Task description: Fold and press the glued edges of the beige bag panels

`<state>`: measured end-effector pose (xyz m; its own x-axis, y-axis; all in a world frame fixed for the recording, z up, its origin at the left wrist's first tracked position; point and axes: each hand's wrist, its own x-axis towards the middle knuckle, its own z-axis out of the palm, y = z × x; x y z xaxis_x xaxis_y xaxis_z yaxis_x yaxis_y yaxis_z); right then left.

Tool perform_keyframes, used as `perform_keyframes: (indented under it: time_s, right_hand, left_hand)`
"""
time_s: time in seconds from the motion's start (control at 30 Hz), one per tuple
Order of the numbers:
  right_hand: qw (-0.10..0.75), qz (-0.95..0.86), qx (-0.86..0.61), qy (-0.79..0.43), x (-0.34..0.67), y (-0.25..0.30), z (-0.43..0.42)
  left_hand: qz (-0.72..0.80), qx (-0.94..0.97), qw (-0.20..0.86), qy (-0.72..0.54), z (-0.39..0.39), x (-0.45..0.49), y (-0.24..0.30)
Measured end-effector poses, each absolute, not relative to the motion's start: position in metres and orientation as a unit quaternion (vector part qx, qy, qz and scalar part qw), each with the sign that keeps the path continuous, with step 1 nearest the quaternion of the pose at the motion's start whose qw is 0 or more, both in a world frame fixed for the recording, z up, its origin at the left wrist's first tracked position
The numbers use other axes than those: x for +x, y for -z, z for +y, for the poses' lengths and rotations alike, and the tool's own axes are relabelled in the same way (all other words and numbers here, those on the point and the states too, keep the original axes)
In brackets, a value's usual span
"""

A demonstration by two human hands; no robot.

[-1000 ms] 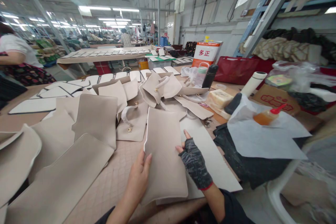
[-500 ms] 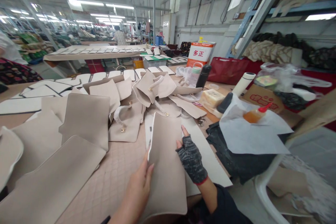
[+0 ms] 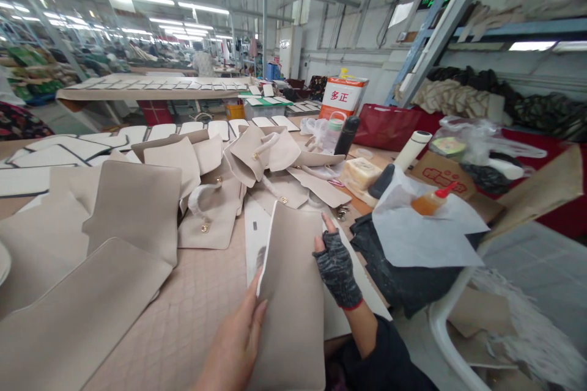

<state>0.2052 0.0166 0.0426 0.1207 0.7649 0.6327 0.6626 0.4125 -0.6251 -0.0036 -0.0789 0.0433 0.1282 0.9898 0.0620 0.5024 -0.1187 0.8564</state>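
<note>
Pinching the beige panel [image 3: 292, 302] by its left edge, your bare left hand [image 3: 241, 330] sits at eight o'clock of it, thumb on the front, fingers nearly closed. Your gloved right hand [image 3: 337, 266] sits at two o'clock, thumb and index finger extended by the right edge; whether it grips cannot be told. The panel thus lies between both hands, a white sheet [image 3: 364, 287] behind it. Farther off, a handled bag piece [image 3: 220, 229] lies at ten o'clock, a red-capped bottle [image 3: 426, 204] at two, a black flask [image 3: 346, 137] at one.
</note>
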Motion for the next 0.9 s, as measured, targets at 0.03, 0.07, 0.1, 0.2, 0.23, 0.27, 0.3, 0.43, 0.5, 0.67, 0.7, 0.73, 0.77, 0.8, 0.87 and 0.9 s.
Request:
perform_keyframes:
  time_s: [0.03, 0.07, 0.1, 0.2, 0.23, 0.27, 0.3, 0.43, 0.5, 0.67, 0.7, 0.73, 0.77, 0.8, 0.87, 0.9]
  right_hand:
    - [0.509, -0.678, -0.528, -0.046, 0.207, -0.043, 0.016]
    - [0.499, -0.692, -0.519, -0.052, 0.209, -0.042, 0.016]
    - [0.496, -0.697, -0.514, -0.062, 0.211, -0.042, 0.016]
    - [0.520, -0.671, -0.520, -0.092, 0.217, -0.041, 0.018]
    - [0.534, -0.655, -0.525, -0.101, 0.219, -0.041, 0.020]
    - [0.545, -0.642, -0.527, -0.111, 0.220, -0.042, 0.021]
    - [0.553, -0.634, -0.527, -0.121, 0.222, -0.043, 0.023]
    - [0.562, -0.627, -0.519, -0.144, 0.225, -0.044, 0.028]
    - [0.560, -0.622, -0.526, -0.149, 0.226, -0.042, 0.029]
    - [0.526, -0.623, -0.550, -0.179, 0.219, -0.030, 0.016]
    - [0.514, -0.633, -0.552, -0.171, 0.216, -0.027, 0.011]
    - [0.502, -0.648, -0.550, -0.159, 0.213, -0.025, 0.005]
    - [0.491, -0.665, -0.544, -0.143, 0.210, -0.023, -0.001]
    - [0.486, -0.679, -0.536, -0.129, 0.208, -0.021, -0.005]
    - [0.488, -0.689, -0.521, -0.126, 0.207, -0.019, -0.011]
    - [0.495, -0.684, -0.520, -0.132, 0.208, -0.018, -0.013]
  left_hand:
    - [0.561, 0.664, 0.354, -0.345, -0.079, -0.003, -0.043]
    - [0.559, 0.665, 0.354, -0.347, -0.080, -0.003, -0.043]
    - [0.555, 0.666, 0.355, -0.350, -0.080, -0.003, -0.043]
    - [0.549, 0.665, 0.364, -0.353, -0.080, -0.003, -0.044]
    - [0.548, 0.662, 0.370, -0.352, -0.080, -0.004, -0.045]
    - [0.548, 0.660, 0.375, -0.352, -0.081, -0.004, -0.045]
    - [0.547, 0.657, 0.379, -0.355, -0.080, -0.004, -0.046]
    - [0.542, 0.626, 0.396, -0.397, -0.077, -0.004, -0.046]
    - [0.536, 0.596, 0.420, -0.426, -0.073, -0.003, -0.048]
    - [0.519, 0.535, 0.473, -0.470, -0.059, -0.003, -0.050]
    - [0.520, 0.532, 0.468, -0.477, -0.056, -0.003, -0.050]
    - [0.521, 0.533, 0.461, -0.482, -0.054, -0.003, -0.049]
    - [0.521, 0.537, 0.450, -0.487, -0.051, -0.003, -0.048]
    - [0.521, 0.543, 0.439, -0.491, -0.049, -0.002, -0.047]
    - [0.521, 0.554, 0.422, -0.494, -0.046, 0.000, -0.045]
    - [0.520, 0.555, 0.420, -0.495, -0.045, 0.001, -0.045]
